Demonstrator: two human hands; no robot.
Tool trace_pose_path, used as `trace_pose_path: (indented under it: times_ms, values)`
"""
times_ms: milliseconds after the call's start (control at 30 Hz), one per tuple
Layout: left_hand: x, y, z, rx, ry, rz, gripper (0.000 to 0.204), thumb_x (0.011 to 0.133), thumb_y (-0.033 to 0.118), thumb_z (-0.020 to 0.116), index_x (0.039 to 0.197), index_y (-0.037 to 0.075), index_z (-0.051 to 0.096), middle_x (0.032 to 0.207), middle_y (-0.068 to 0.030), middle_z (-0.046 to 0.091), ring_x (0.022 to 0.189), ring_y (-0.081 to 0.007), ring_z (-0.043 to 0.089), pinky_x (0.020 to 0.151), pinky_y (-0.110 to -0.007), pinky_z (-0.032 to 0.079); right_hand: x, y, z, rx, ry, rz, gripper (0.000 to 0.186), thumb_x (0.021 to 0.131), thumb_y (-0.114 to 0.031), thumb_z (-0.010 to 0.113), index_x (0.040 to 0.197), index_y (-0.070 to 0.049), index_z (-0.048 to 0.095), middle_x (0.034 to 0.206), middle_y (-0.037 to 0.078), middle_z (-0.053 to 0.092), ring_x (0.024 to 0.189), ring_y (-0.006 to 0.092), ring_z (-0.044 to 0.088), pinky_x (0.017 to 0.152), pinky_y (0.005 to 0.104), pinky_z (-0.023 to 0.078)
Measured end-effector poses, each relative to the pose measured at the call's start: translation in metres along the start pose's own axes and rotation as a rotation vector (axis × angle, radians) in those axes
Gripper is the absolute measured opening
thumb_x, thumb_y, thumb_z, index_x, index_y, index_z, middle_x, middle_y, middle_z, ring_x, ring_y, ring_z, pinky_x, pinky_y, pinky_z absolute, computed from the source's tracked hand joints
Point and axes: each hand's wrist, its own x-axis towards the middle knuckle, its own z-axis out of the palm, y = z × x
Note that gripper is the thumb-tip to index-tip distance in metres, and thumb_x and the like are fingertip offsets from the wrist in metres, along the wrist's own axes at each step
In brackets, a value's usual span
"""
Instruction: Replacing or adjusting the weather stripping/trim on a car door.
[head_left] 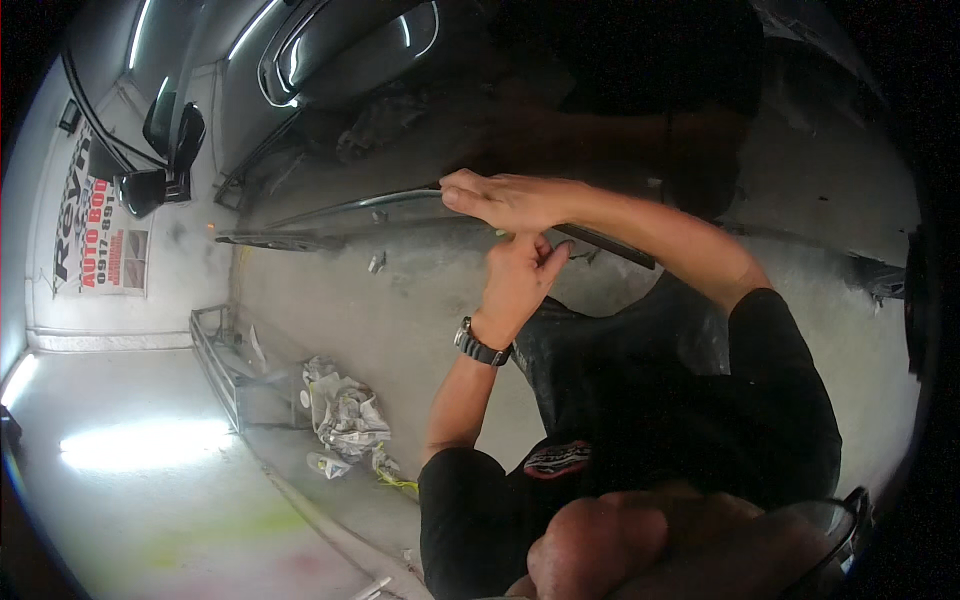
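Observation:
A dark, glossy car door panel (400, 130) spans the top of the view, with a bright-edged strip (370, 203) along its lower edge. My right hand (510, 203) reaches in from the right and lies against this lower edge, fingers stretched out to the left. Just beneath it is my left hand (518, 278), wearing a dark watch on the wrist. Its fingers curl up toward the edge, close under the right palm. A tiny pale bit shows at the left fingertips; what they grip there is hidden. The dark strip continues to the right behind my right forearm.
A side mirror (142, 190) juts out at the upper left, before a wall banner (105, 230). Lower left, a metal frame (215, 365) stands beside crumpled paper and plastic (345, 410). A small scrap (376, 262) lies on the grey concrete floor (400, 310).

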Motion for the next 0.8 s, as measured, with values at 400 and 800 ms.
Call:
trace_pose_path:
  times_ms: [400,800]
  values:
    - [0.002,0.000,-0.002,-0.029,0.006,0.017,0.025,0.076,0.012,0.076,0.076,-0.001,0.055,0.059,-0.0116,0.058,0.048,-0.0211,0.055,0.047,-0.032,0.043,0.006,-0.004,0.007,-0.077,0.099,0.018,0.076,0.095,-0.065,0.025,0.127,0.001,0.044,0.122,0.025,0.054,0.114,0.0404,0.053,0.096,0.0446,0.041]
    - [0.001,0.003,-0.023,-0.178,0.213,-0.055,0.051,0.077,0.005,0.074,0.122,0.000,0.051,0.064,-0.0036,0.059,0.054,-0.0070,0.055,0.051,-0.024,0.045,-0.065,0.007,-0.008,-0.037,0.279,0.143,0.062,0.101,-0.049,0.028,0.112,0.004,0.058,0.111,0.025,0.062,0.106,0.0383,0.058,0.090,0.0408,0.044]
